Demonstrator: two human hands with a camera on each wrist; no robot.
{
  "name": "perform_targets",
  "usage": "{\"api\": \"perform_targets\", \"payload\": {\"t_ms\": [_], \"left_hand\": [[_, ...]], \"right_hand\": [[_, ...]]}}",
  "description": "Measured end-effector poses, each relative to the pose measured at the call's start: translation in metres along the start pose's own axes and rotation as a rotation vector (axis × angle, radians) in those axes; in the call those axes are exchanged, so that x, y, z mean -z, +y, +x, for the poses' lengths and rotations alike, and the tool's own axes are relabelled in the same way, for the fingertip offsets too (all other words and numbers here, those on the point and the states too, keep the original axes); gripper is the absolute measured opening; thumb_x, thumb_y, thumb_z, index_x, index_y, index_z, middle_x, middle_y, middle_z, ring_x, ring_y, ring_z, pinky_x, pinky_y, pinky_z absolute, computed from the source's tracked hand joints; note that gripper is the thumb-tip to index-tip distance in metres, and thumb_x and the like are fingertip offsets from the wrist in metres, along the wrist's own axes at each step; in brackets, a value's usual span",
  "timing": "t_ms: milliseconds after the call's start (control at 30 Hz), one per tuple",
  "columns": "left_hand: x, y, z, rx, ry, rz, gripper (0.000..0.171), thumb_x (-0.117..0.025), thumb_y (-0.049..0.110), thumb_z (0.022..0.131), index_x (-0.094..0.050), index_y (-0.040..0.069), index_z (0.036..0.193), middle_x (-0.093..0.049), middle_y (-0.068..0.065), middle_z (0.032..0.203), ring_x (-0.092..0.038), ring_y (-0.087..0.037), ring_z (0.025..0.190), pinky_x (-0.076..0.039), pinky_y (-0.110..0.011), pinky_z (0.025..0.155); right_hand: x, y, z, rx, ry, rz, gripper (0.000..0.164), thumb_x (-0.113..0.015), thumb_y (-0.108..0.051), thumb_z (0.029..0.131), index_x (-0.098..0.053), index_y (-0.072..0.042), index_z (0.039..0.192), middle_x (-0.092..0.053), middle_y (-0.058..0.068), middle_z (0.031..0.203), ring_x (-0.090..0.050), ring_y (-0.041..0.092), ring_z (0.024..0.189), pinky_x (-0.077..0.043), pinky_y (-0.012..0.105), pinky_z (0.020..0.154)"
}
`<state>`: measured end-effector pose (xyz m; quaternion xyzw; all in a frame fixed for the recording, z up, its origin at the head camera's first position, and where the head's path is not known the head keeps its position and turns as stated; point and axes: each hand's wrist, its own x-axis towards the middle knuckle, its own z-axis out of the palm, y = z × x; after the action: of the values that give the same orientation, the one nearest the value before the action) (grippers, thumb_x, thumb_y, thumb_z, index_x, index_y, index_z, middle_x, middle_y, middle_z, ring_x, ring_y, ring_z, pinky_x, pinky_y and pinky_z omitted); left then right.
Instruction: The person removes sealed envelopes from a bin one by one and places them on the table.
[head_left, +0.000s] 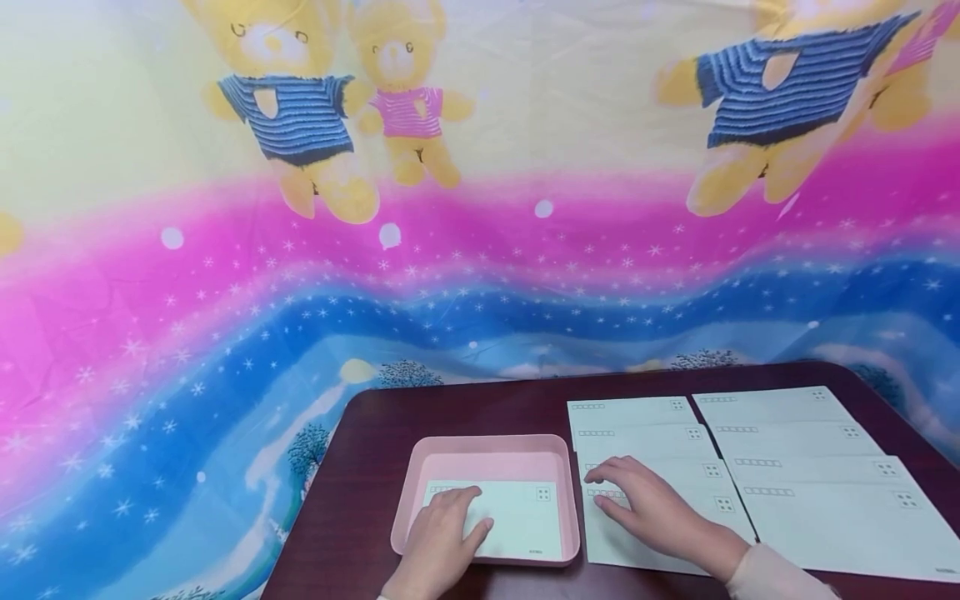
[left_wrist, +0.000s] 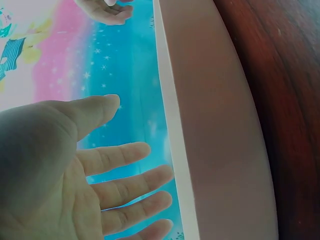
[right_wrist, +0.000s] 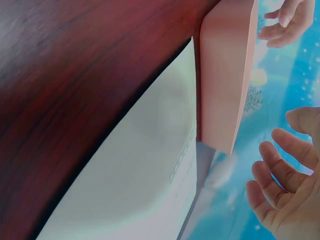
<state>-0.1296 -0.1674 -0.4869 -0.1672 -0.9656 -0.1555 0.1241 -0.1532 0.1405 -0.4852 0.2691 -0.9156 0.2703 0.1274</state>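
Observation:
In the head view my left hand (head_left: 442, 537) hovers over the near left part of a pink tray (head_left: 491, 446), fingers relaxed and holding nothing. A white envelope (head_left: 517, 521) with a row of small boxes and a stamp square lies in the tray, partly hidden by that hand. My right hand (head_left: 656, 508) is above the nearer column of overlapping envelopes (head_left: 667, 537), right of the tray, thumb and fingers apart with nothing between them. In the left wrist view the left hand (left_wrist: 85, 185) shows spread fingers beside the tray wall (left_wrist: 215, 120). The right hand (right_wrist: 290, 185) looks equally loose in the right wrist view.
A second column of overlapping envelopes (head_left: 847, 525) lies at the right of the dark wooden table (head_left: 337, 500), with a narrow gap between the columns. Behind the table hangs a curtain (head_left: 487, 250) printed with teddy bears and snowflakes.

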Motion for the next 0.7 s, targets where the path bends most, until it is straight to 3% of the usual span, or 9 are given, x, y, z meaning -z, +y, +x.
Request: {"api": "perform_targets", "payload": {"t_ms": [400,700], "left_hand": [[-0.001,-0.011,-0.005,0.038,-0.008,0.014,0.042,-0.060,0.041,0.086,-0.063,0.012,0.117,-0.065,-0.004,0.114,-0.058,-0.025,0.107,-0.048,-0.044,0.082],[-0.001,-0.023,-0.007,0.060,-0.039,0.014,0.044,-0.061,0.039,0.086,-0.063,0.009,0.118,-0.066,-0.007,0.114,-0.059,-0.027,0.105,-0.046,-0.046,0.086]], "right_hand": [[-0.023,-0.026,0.019,0.117,0.008,0.031,0.021,-0.065,-0.018,0.085,-0.066,-0.014,0.105,-0.060,-0.010,0.103,-0.052,0.008,0.094,-0.048,0.031,0.078],[-0.044,-0.040,0.027,0.124,-0.104,0.056,0.023,-0.065,-0.022,0.084,-0.064,-0.014,0.106,-0.058,-0.006,0.105,-0.052,0.010,0.098,-0.048,0.033,0.084]]}}
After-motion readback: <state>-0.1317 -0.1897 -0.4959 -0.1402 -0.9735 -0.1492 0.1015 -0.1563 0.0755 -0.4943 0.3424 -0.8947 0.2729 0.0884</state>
